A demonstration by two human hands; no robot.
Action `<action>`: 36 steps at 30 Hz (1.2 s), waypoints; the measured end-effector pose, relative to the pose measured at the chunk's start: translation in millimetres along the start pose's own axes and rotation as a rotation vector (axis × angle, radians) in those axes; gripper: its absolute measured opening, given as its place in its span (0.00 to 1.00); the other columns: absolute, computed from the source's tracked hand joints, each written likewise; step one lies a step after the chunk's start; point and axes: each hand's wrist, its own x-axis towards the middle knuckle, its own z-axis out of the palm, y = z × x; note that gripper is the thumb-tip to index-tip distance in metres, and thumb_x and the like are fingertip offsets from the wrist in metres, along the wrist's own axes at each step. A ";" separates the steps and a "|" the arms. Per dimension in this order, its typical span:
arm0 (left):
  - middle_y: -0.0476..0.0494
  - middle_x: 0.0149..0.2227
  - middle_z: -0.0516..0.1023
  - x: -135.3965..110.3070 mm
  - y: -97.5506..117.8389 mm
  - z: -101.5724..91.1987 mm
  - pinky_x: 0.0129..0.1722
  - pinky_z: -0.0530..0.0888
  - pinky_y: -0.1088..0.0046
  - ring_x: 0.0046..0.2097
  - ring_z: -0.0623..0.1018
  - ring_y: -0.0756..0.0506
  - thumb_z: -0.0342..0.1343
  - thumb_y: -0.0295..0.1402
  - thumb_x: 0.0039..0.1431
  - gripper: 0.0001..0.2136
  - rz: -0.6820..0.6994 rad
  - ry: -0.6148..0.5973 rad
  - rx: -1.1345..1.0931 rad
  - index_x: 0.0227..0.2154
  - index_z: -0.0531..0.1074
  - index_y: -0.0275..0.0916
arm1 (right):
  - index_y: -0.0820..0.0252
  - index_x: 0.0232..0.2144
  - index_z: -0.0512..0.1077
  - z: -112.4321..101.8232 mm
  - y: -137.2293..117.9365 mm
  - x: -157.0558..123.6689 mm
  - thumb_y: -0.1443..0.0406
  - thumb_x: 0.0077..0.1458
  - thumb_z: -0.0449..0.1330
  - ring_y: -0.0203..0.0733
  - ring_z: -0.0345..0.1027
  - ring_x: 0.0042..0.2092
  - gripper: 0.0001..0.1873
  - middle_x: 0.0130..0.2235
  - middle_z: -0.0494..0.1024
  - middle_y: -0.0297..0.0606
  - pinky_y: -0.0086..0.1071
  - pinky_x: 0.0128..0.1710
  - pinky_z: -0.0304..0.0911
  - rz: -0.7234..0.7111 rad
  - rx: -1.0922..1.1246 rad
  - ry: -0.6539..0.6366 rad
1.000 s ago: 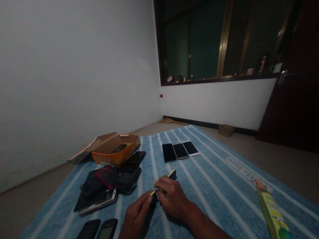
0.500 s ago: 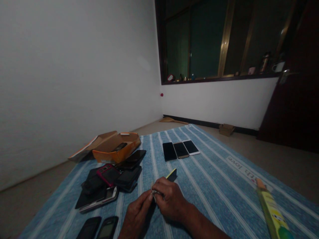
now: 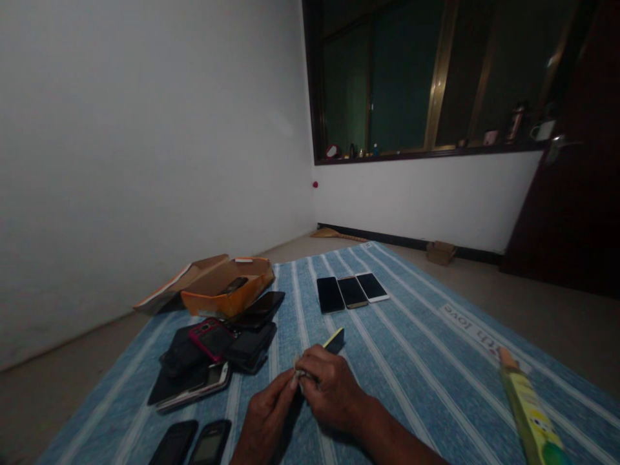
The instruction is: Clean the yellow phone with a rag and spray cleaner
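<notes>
My left hand (image 3: 264,413) and my right hand (image 3: 332,387) meet above the striped cloth, fingertips touching. Both are closed in a pinch on a small pale crumpled piece (image 3: 296,363). Fingers hide most of it, and I cannot tell whether it is cloth or paper. Just beyond my right knuckles shows a dark phone with a yellow edge (image 3: 335,340), its near end hidden by the hand. I cannot tell whether the hand touches it. To the left lies a heap of old phones, with a pink-edged phone (image 3: 211,339) on top.
Three phones lie in a row farther off, including a black phone (image 3: 330,295) and a white phone (image 3: 372,287). An open orange box (image 3: 203,303) stands behind the heap. Two keypad phones, one a grey-screened phone (image 3: 210,444), lie front left. A yellow tube-shaped package (image 3: 530,413) lies right.
Both hands keep nearly the same pinch and place. The whole view has shifted very slightly; the phones and box have not moved on the cloth.
</notes>
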 end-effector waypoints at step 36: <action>0.40 0.41 0.86 0.3 -0.7 0.1 0.45 0.79 0.70 0.42 0.84 0.39 0.56 0.51 0.57 0.21 -0.018 -0.008 0.004 0.40 0.83 0.39 | 0.58 0.32 0.71 0.9 -0.4 0.8 0.75 0.53 0.52 0.39 0.69 0.37 0.11 0.34 0.73 0.37 0.29 0.40 0.64 0.037 0.037 0.006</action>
